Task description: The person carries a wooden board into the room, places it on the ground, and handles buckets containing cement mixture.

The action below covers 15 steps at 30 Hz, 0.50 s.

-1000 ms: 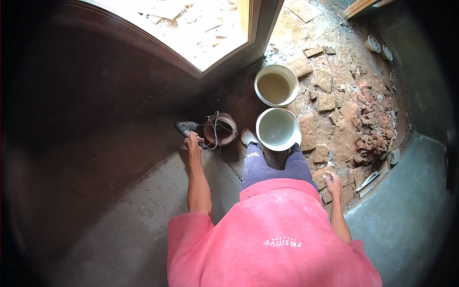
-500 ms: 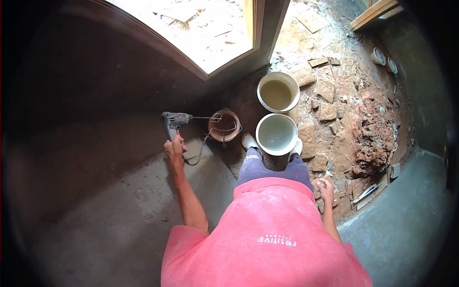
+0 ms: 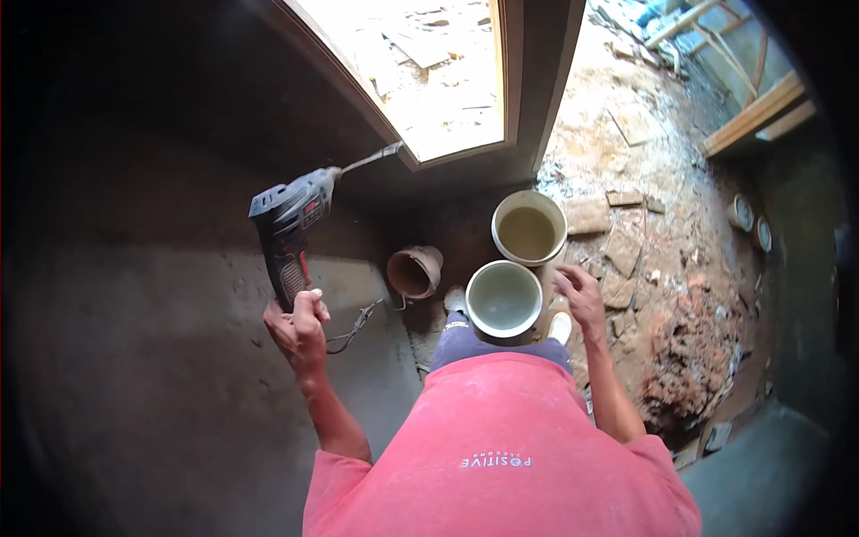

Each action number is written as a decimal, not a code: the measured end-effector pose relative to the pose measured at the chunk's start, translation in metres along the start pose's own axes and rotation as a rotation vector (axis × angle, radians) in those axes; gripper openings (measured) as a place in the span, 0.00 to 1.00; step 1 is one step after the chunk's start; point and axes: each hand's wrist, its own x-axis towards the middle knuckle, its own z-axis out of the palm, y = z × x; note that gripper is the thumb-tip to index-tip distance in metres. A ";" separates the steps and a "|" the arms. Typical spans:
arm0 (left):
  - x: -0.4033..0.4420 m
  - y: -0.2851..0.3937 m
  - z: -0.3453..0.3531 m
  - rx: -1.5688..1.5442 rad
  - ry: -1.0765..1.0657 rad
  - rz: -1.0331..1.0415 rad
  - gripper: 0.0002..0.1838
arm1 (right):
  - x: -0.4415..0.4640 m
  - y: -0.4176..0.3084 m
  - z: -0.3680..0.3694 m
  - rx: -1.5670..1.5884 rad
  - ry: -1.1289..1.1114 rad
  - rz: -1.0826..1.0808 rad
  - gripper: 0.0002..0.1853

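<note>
My left hand [image 3: 298,333] is closed around the grip of a dark power drill [image 3: 295,210], held up on the left. A metal mixing paddle [image 3: 371,159] sticks out from its chuck towards the window. The drill's cable [image 3: 360,324] hangs beside my wrist. Below the paddle, a brown bucket [image 3: 429,264] stands by the wall, its mouth turned towards the left. My right hand [image 3: 583,297] is empty, fingers loosely apart, just right of a white bucket of cloudy water [image 3: 504,300]. Behind that stands another white bucket with murky brownish water [image 3: 529,234].
A window opening [image 3: 429,80] and grey wall lie ahead. Broken slabs [image 3: 624,251] and a heap of reddish rubble [image 3: 689,358] cover the floor to the right. Two small pails [image 3: 741,213] sit by the right wall. A wooden frame [image 3: 756,115] stands at the far right.
My left hand has raised the drill, and its paddle has left the brown bucket, which now looks more tilted. My right hand has moved forward from beside my leg to near the white bucket.
</note>
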 end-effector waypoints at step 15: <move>-0.167 -0.004 0.240 0.032 -0.125 0.737 0.17 | -0.028 -0.182 -0.014 0.470 -0.117 -0.308 0.33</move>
